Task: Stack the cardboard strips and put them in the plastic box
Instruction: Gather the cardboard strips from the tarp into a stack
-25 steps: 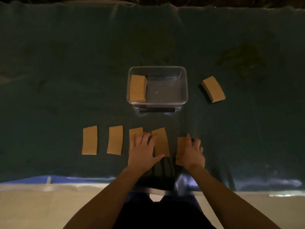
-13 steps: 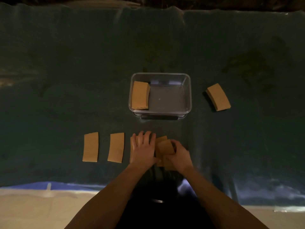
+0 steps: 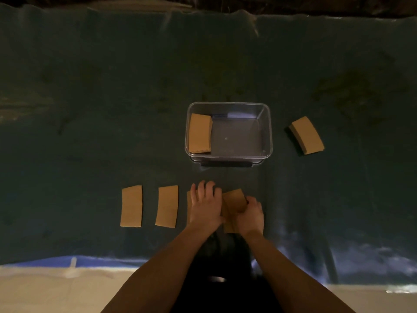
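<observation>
Right hand [image 3: 251,214]: fingers clamped on cardboard strip [image 3: 234,199]; left hand [image 3: 206,205]: fingers apart, flat on neighbouring strip; risk: skewed overlap spoils stack.

Expect a dim, underexposed head view. The dark cloth surface [image 3: 112,109] loses detail in shadow. Note glare along the plastic box [image 3: 268,132] rim and a black shadow beside the right-hand cardboard stack [image 3: 306,134]. Wide-angle distortion bows the edges; the far edge falls to black.

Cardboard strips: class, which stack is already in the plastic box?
The stack against the box's left wall. The other stack sits outside, right of the box; the rest lie near the hands.
</observation>
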